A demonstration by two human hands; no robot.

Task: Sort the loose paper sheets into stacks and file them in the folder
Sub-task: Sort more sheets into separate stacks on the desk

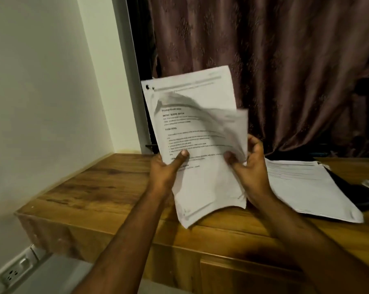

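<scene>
We judged that the sheet (228, 128) peeling under the right hand (248, 166) could tear or slip, since each grip, left hand (166, 168) included, pinched the bundle (192, 132) only near its lower edge.

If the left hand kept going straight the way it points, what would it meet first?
Probably the curtain: the left hand, gripping the held sheets, points up and away over the wooden table. Depth is unclear.

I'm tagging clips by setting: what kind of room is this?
Probably a room in a home, used as a work corner: a wooden desk against a white wall, a heavy patterned curtain behind it, and a wall socket low down.
</scene>
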